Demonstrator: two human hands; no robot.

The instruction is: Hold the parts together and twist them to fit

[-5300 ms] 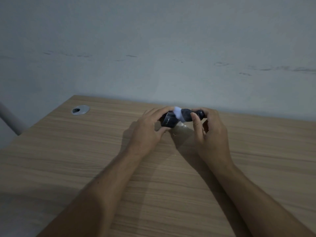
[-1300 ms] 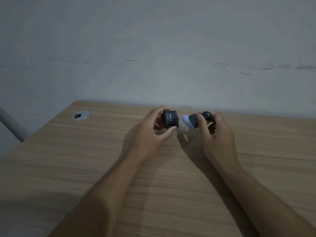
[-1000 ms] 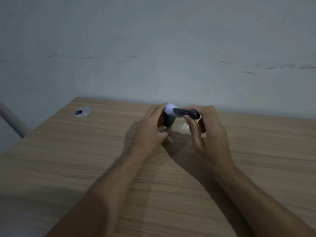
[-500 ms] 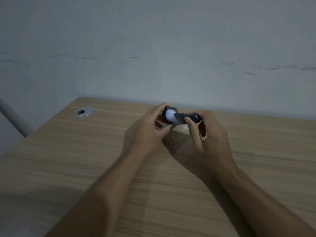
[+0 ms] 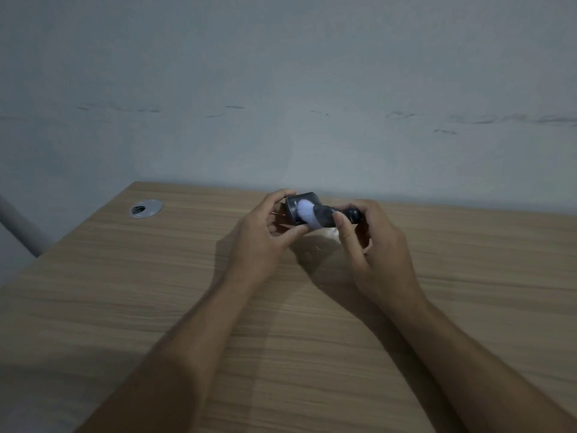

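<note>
My left hand [image 5: 265, 235] grips a small dark cap [image 5: 293, 205] with pale lettering, thumb below and fingers above it. My right hand [image 5: 371, 245] pinches a dark roll-on style bottle [image 5: 326, 215] lying sideways, its pale rounded tip [image 5: 306, 210] pointing left and sitting against the cap's mouth. The bottle's dark round end [image 5: 354, 214] pokes out between my right fingers. Both hands hover just above the wooden desk [image 5: 156, 292] near its far edge.
A silver cable grommet [image 5: 145, 209] is set into the desk at the far left corner. A grey wall [image 5: 281, 89] rises right behind the desk. A grey pipe [image 5: 18, 226] slants past the desk's left edge.
The cap and bottle were apart 1.3 s ago; since then my hands have come together and the pale tip now meets the cap. The view has shifted slightly.
</note>
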